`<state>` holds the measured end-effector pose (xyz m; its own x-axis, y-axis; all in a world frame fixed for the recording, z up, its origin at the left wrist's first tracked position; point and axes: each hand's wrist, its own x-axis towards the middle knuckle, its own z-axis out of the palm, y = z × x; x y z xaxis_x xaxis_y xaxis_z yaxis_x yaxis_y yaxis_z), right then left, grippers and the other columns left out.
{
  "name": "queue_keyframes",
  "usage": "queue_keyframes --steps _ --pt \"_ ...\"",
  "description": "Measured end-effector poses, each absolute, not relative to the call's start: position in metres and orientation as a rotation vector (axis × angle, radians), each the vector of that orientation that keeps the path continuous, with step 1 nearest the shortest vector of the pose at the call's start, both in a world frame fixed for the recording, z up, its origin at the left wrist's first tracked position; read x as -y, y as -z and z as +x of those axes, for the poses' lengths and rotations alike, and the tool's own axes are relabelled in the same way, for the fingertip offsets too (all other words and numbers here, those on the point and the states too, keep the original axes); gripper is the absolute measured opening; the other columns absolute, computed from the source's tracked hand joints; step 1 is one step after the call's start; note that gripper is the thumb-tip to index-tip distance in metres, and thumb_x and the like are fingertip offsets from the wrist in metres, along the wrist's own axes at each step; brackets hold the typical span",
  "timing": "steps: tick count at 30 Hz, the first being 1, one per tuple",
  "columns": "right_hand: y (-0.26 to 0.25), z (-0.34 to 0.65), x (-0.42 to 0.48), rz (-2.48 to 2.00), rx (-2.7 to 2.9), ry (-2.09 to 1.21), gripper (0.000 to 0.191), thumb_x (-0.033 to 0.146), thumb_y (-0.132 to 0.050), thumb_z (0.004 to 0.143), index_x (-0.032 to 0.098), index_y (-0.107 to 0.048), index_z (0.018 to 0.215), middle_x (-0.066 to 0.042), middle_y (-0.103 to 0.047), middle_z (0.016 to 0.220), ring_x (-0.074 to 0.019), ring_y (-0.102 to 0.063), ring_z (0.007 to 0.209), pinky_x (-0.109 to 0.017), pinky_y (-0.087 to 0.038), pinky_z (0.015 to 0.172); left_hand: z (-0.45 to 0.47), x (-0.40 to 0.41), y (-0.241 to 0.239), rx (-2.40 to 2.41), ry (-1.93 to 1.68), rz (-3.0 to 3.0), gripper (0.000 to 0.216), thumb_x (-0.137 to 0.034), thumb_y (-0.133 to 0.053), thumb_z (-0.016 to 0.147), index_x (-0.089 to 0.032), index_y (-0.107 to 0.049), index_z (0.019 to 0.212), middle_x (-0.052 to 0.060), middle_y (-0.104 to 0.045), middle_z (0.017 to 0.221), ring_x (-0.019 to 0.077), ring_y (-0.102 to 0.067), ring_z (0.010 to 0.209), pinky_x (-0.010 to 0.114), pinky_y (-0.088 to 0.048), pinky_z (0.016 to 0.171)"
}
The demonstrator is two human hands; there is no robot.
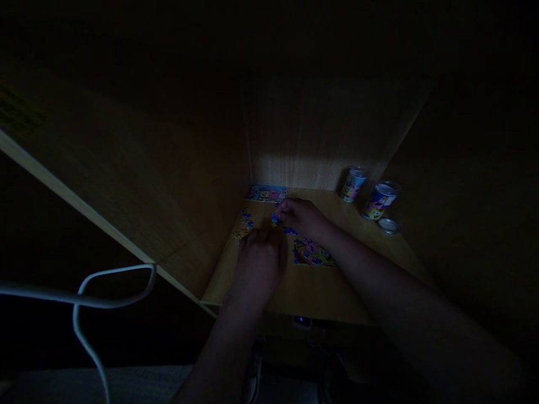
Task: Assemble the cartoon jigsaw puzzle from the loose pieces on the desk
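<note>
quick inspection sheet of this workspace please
Surface: wooden desktop, dimly lit
Job's things: loose puzzle pieces beside the left hand; joined puzzle section near the right forearm; picture strip at the back
Clutter: two printed canisters and a round lid, right side
Hands: left hand low over the desktop, fingertips hidden; right hand by a blue piece, grip unclear
Cables: white cable, lower left
Surroundings: wooden panels left, back and right; lit device below the desktop's front edge

A pale wood desk [303, 297] is enclosed on three sides by wooden panels: a back wall [298, 123], a left wall [189, 140] and a right wall [471, 185]. The lower back wall is faintly lit; the upper space is lost in darkness. The left wall is edged by a lighter strip [84, 203]. Greyish floor [143, 384] is dimly seen below.
</note>
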<state>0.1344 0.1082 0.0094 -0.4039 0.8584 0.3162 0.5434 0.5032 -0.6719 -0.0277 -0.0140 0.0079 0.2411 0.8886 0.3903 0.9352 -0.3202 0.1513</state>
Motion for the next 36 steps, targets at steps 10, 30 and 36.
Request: queue_keyframes --steps 10,30,36 --pt "-0.002 0.135 -0.106 -0.938 2.068 -0.889 0.007 0.027 -0.067 0.101 0.021 -0.071 0.1 -0.002 -0.081 0.096 -0.017 -0.075 0.089 -0.029 -0.055 0.081 -0.026 0.015 -0.011 1.817 0.57 -2.37 0.019 -0.024 -0.057 0.108 -0.014 -0.071 0.118 0.015 -0.077 0.117 0.0341 -0.067 0.11 0.049 -0.051 0.097" --pt "-0.006 0.165 -0.13 -1.311 2.326 -0.241 0.011 0.013 -0.072 0.096 0.021 -0.08 0.093 -0.007 -0.084 0.102 -0.0226 -0.078 0.096 -0.034 -0.056 0.092 -0.029 0.015 -0.007 1.93 0.534 -2.21 0.032 -0.026 -0.057 0.105 -0.01 -0.074 0.127 0.02 -0.071 0.138 0.0403 -0.064 0.124 0.054 -0.052 0.104" --pt "-0.001 0.165 -0.131 -1.058 2.404 -0.105 0.008 0.016 -0.074 0.097 0.021 -0.081 0.096 -0.01 -0.082 0.105 -0.0249 -0.074 0.104 -0.041 -0.05 0.104 -0.028 0.013 -0.005 1.901 0.518 -2.262 0.037 -0.026 -0.053 0.108 -0.009 -0.069 0.137 0.019 -0.073 0.138 0.0377 -0.064 0.124 0.053 -0.051 0.105"
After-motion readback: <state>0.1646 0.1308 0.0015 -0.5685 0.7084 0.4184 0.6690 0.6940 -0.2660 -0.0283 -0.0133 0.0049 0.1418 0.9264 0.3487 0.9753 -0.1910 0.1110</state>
